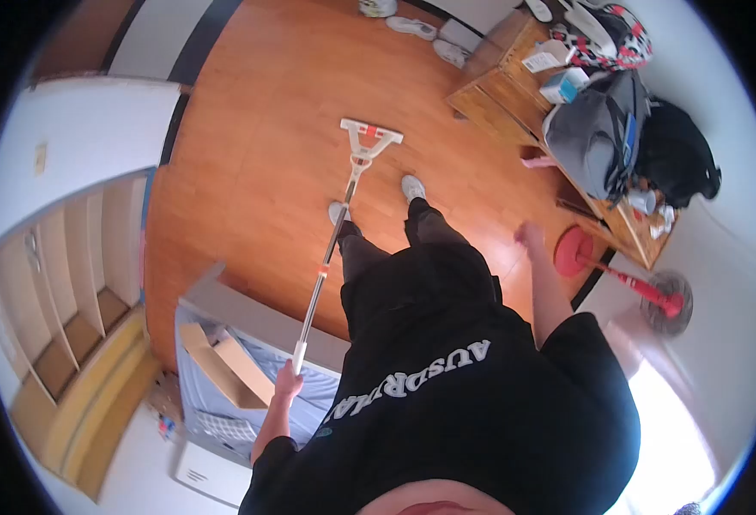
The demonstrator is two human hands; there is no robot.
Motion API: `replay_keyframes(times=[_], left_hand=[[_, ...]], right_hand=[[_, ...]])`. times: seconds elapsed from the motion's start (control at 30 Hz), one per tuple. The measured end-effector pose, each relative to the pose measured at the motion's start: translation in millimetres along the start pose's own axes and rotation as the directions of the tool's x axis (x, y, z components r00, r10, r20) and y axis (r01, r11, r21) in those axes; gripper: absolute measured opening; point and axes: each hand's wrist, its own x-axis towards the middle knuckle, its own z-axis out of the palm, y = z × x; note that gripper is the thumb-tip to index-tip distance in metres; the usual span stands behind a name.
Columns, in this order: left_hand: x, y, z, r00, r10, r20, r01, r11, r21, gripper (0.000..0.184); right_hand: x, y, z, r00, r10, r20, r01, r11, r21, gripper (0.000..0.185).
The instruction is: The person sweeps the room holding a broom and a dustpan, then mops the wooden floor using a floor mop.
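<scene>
My left hand (288, 380) is wrapped round the upper end of a mop's pole, close to the white grip. The mop (314, 296) has a metal pole with an orange joint partway along. Its white, wedge-shaped head (371, 136) with a red middle part rests on the floor ahead of my feet. Out to my right side, my right hand (530, 236) holds nothing, its fingers loosely bent and a little apart. Nearest to that hand is a red pedestal fan (625, 280) with a round base.
Wooden flooring (249, 129) surrounds my shoes (412, 187). A wooden cabinet (502, 90) bears a grey backpack (591, 137), a black bag (677, 153) and boxes. On the left are a bed with an open cardboard box (228, 367) and a shelf unit (73, 300). Shoes (412, 27) lie by the far wall.
</scene>
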Motion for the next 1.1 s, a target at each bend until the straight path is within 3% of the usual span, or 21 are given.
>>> replay_keyframes(times=[0.03,0.07,0.1,0.13,0.17,0.2,0.23,0.27,0.33,0.37,0.4,0.47,0.5,0.6,0.63,0.73,0.83,0.87,0.9,1.0,1.1], left_hand=[[27.1,-11.3,-11.9,0.998,0.045,-0.032,-0.044,0.999,0.022,0.036],[54.1,-15.5,-34.2,0.995,0.089,-0.037,-0.085,0.993,0.082,0.036],[84.1,-10.0,-64.8,0.991,0.128,-0.042,-0.121,0.984,0.133,0.036],[104.4,7.3,-100.5,0.991,0.126,-0.045,-0.12,0.986,0.116,0.034],[121.8,28.7,-136.8,0.998,0.064,0.019,-0.066,0.992,0.112,0.031],[144.8,33.4,-159.2,0.994,0.107,0.037,-0.106,0.994,-0.022,0.031],[161.3,46.6,-181.7,0.99,0.126,0.07,-0.123,0.991,-0.046,0.035],[157.2,81.4,-211.7,0.995,0.088,0.052,-0.089,0.995,0.035,0.04],[191.0,102.8,-223.8,0.972,0.212,0.096,-0.205,0.976,-0.078,0.043],[201.0,122.3,-226.7,0.965,0.256,0.053,-0.256,0.967,-0.021,0.044],[213.0,132.2,-219.0,0.894,0.44,-0.083,-0.448,0.881,-0.153,0.043],[247.7,171.4,-198.1,0.892,0.451,-0.02,-0.451,0.888,-0.091,0.035],[244.1,200.4,-198.6,0.898,0.439,0.029,-0.43,0.889,-0.155,0.031],[235.3,211.9,-186.4,0.904,0.421,0.075,-0.378,0.87,-0.316,0.025],[239.1,208.4,-189.0,0.915,0.401,0.051,-0.348,0.845,-0.406,0.022],[240.2,140.4,-201.4,0.903,0.43,-0.014,-0.413,0.856,-0.313,0.024],[179.8,62.5,-201.5,0.953,0.301,-0.037,-0.289,0.864,-0.412,0.019],[177.6,26.0,-184.2,0.98,0.188,0.069,-0.136,0.878,-0.46,0.012],[138.9,9.5,-182.1,0.983,0.175,0.06,-0.109,0.809,-0.577,0.007],[110.6,-95.9,-82.2,0.991,0.043,0.127,0.039,0.811,-0.583,0.01],[61.5,-129.8,5.8,0.982,-0.102,0.157,0.182,0.713,-0.677,0.011]], right_hand=[[-18.5,50.9,-3.1,0.997,0.016,-0.077,-0.023,0.995,-0.094,0.024],[-48.1,92.4,6.3,0.993,0.043,-0.108,-0.045,0.999,-0.009,0.026],[-75.8,134.4,15.3,0.969,0.228,-0.096,-0.23,0.973,-0.008,0.026],[-89.6,189.6,28.8,0.949,0.311,-0.041,-0.314,0.946,-0.087,0.023],[-146.9,167.5,57.3,0.892,0.452,0.027,-0.446,0.887,-0.115,0.022],[-163.5,214.1,74.6,0.908,0.389,0.157,-0.377,0.921,-0.102,0.02],[-190.3,231.4,97.6,0.9,0.394,0.186,-0.368,0.916,-0.161,0.02],[-211.2,232.2,117.3,0.904,0.39,0.177,-0.351,0.911,-0.215,0.019],[-240.1,228.2,147.6,0.929,0.33,0.165,-0.277,0.92,-0.278,0.019],[-244.7,222.1,157.4,0.949,0.273,0.158,-0.218,0.93,-0.296,0.019],[-247.4,214.9,164.6,0.972,0.179,0.154,-0.126,0.944,-0.304,0.019],[-244.7,201.8,177.1,0.987,-0.05,0.15,0.093,0.951,-0.294,0.019],[-241.2,197.2,182.2,0.983,-0.127,0.133,0.16,0.947,-0.278,0.018],[-218.7,177.3,188.5,0.992,0.129,0.011,-0.124,0.974,-0.192,0.019],[-218.3,157.3,195.5,0.993,0.12,0.005,-0.117,0.974,-0.195,0.019],[-228.7,89.4,227.6,0.997,0.069,-0.04,-0.072,0.994,-0.086,0.02],[-214.1,81.8,246.1,0.999,0.041,0.032,-0.041,0.999,-0.008,0.019],[-201.9,91.0,250.6,0.998,-0.046,0.036,0.052,0.982,-0.184,0.019],[-192.8,95.7,253.0,0.989,-0.134,0.056,0.145,0.923,-0.355,0.019],[-183.5,88.0,259.8,0.993,-0.073,0.088,0.092,0.967,-0.236,0.021],[-177.8,71.9,261.3,0.997,-0.028,0.065,0.049,0.938,-0.343,0.02]])
